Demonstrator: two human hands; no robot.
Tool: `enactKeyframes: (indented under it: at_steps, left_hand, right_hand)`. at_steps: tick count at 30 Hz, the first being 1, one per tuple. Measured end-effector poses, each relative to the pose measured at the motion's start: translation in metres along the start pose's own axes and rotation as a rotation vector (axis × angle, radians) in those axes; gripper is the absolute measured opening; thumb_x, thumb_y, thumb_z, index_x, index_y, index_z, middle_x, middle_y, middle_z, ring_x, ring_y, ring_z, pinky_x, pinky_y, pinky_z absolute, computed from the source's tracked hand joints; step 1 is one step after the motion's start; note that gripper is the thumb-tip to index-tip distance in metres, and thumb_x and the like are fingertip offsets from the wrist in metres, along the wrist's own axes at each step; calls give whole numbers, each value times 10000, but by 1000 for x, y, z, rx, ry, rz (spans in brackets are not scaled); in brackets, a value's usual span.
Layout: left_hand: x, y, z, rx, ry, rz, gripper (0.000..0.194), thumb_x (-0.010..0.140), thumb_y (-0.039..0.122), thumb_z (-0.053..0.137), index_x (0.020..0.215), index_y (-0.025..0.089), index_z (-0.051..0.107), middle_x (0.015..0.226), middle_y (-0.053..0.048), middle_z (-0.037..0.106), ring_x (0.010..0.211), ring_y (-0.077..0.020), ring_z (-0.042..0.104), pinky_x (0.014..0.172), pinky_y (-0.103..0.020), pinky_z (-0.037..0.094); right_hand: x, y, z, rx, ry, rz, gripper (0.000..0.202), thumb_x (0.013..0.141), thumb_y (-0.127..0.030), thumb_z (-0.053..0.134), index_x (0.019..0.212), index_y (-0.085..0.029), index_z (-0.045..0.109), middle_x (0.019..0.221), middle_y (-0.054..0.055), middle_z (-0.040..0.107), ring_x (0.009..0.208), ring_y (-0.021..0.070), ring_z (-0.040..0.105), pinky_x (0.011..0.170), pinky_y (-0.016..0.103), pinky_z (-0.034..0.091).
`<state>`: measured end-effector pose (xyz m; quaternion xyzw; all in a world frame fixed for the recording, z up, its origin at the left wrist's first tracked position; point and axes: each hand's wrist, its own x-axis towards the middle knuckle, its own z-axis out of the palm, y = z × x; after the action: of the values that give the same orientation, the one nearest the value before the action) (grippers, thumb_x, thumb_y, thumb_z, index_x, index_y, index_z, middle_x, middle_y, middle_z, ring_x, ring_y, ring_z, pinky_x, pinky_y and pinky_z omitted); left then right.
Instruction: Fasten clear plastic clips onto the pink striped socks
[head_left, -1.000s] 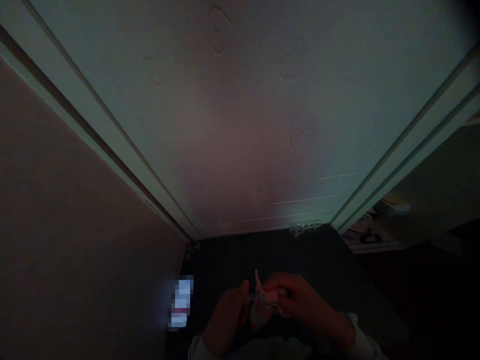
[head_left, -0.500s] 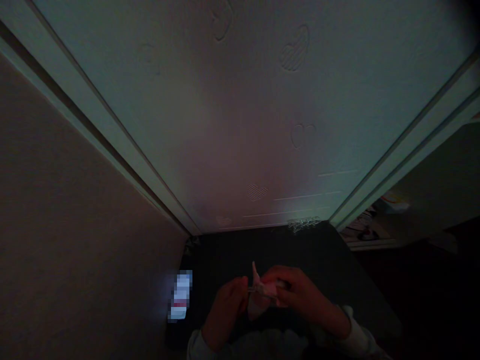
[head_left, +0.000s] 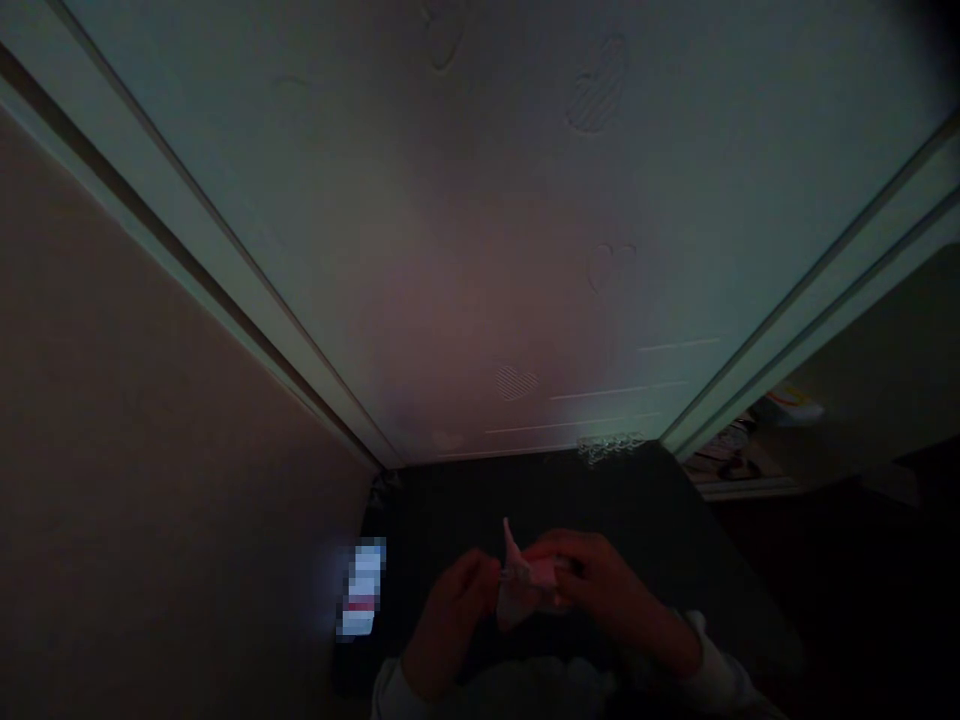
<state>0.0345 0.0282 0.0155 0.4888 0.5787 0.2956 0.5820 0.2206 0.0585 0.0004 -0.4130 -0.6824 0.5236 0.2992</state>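
Low in the dim view, my right hand (head_left: 596,580) is closed on a small pale, thin folded piece (head_left: 517,600), tinted pink by the light; whether it is paper or cloth I cannot tell. One narrow corner of it sticks up between my hands. On the other side, my left hand (head_left: 463,595) has its fingers pinched together right at the piece's left edge. What lies between those fingertips is too dark to make out. Both hands are above a dark surface (head_left: 450,500), close to my body.
A lit, blurred-out screen (head_left: 362,590) leans by the left wall (head_left: 187,480). Ahead stands a pale panel (head_left: 480,250) with embossed hearts. A small heap of shiny links (head_left: 609,447) lies at its foot. To the right, a low shelf (head_left: 750,488) holds assorted items.
My left fingers have shifted slightly, and the thin pale line seen between them and the folded piece barely shows. My right hand keeps its hold. The view has tilted a little.
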Motion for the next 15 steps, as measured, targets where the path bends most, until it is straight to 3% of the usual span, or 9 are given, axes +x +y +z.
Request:
enactKeyframes:
  at_steps: [10, 15]
  left_hand:
    - [1, -5, -5, 45, -51, 83, 223, 800, 377, 467, 705, 178, 491, 661, 35, 453, 625, -132, 412, 589, -244, 332]
    - [-2, -4, -7, 99, -53, 148, 149, 785, 324, 531, 786, 175, 520, 707, 29, 475, 668, -140, 444, 613, -242, 352]
  right_hand:
    - [-1, 2, 0, -9, 12, 45, 345, 674, -107, 462, 886, -177, 726, 852, 66, 726, 764, 201, 637, 661, 279, 460]
    - [0, 6, 3, 57, 46, 153, 293, 690, -137, 500, 867, -183, 729, 811, 50, 732, 727, 204, 632, 643, 283, 457]
